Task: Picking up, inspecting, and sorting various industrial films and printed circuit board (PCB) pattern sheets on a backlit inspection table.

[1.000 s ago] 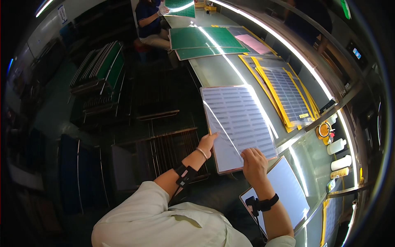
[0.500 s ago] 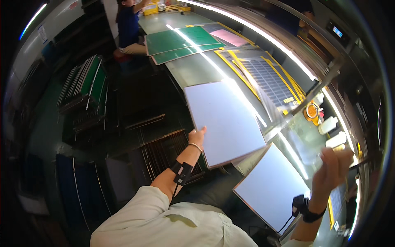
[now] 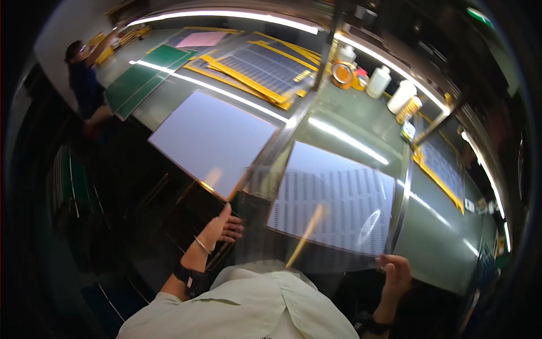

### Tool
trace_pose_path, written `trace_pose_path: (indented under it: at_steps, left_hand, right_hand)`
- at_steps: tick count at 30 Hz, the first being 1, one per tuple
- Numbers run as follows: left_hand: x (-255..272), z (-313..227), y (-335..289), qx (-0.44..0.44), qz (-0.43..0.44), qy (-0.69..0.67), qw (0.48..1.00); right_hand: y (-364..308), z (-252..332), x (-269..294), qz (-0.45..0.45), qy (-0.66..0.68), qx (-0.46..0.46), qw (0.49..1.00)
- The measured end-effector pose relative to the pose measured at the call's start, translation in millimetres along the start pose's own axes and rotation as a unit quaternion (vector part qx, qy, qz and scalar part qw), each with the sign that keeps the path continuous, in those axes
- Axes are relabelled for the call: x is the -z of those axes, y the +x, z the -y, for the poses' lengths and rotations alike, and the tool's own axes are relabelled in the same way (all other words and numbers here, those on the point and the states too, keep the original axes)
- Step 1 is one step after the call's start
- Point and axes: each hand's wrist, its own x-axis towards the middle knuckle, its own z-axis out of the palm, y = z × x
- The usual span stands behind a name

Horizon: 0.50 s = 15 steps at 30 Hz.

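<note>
Our right hand (image 3: 395,275) pinches an edge of the patterned clear film (image 3: 333,209) spread over the right white board (image 3: 317,159), while our left hand (image 3: 219,229), its grip unclear, sits beside the left white board (image 3: 212,141), where lopsided tension could skew or crease the film.

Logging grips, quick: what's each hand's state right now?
Left hand: open, fingers loosely bent, nothing visibly held.
Right hand: closed, pinching a clear plastic sheet with dark printed rows.
</note>
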Motion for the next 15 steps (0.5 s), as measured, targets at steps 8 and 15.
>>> trace_pose_path:
  at_steps: [8, 15]
  left_hand:
    - [-47, -20, -17, -0.162, 0.083, 0.138, 0.973]
    - [-94, -114, 74, -0.169, 0.092, 0.127, 0.973]
  right_hand:
    - [-56, -81, 5, -0.027, 0.095, -0.356, 0.929]
    - [-30, -100, 10, -0.069, 0.008, -0.269, 0.961]
